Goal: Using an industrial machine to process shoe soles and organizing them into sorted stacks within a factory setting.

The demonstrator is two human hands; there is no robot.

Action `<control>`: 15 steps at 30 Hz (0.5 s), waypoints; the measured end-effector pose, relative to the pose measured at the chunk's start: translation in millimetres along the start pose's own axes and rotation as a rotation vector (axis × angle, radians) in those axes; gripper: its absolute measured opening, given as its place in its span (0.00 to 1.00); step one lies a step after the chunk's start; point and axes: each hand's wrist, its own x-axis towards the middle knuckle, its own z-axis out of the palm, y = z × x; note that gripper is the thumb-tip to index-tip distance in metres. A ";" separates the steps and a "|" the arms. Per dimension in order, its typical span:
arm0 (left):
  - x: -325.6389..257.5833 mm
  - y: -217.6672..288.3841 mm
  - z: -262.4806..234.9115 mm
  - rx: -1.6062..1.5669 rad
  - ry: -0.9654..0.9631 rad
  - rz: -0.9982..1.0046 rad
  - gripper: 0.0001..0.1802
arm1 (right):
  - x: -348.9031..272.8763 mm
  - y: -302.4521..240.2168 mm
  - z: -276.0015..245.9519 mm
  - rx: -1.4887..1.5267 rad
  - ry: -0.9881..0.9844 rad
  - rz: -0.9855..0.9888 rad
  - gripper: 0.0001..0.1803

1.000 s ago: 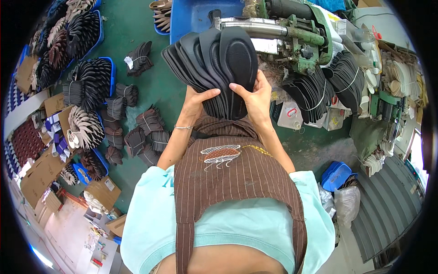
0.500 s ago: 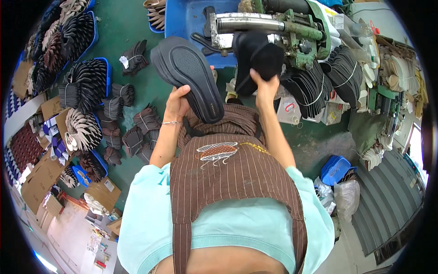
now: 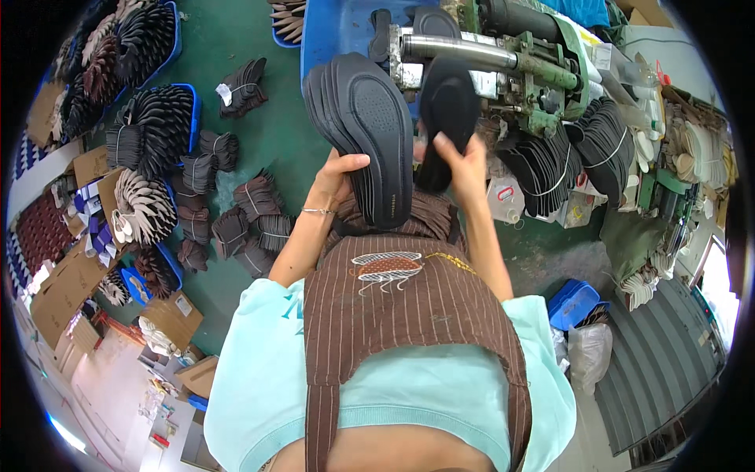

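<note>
Black insoles [image 3: 366,130] above left hand [image 3: 334,179]

I'm looking down into a shoe-parts workshop, a small factory floor by the look of it: a green press machine [image 3: 543,67] stands ahead on the painted green floor [image 3: 267,149]. Bundles of black insoles [image 3: 236,212] tied with cord lie about, blue bins [image 3: 177,118] are fanned full of them, and flattened cardboard boxes [image 3: 63,283] crowd my left.
</note>
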 end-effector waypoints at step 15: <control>15.1 -10.6 18.3 0.475 0.114 0.406 0.28 | -16.7 -16.5 49.6 0.096 0.044 -0.229 0.22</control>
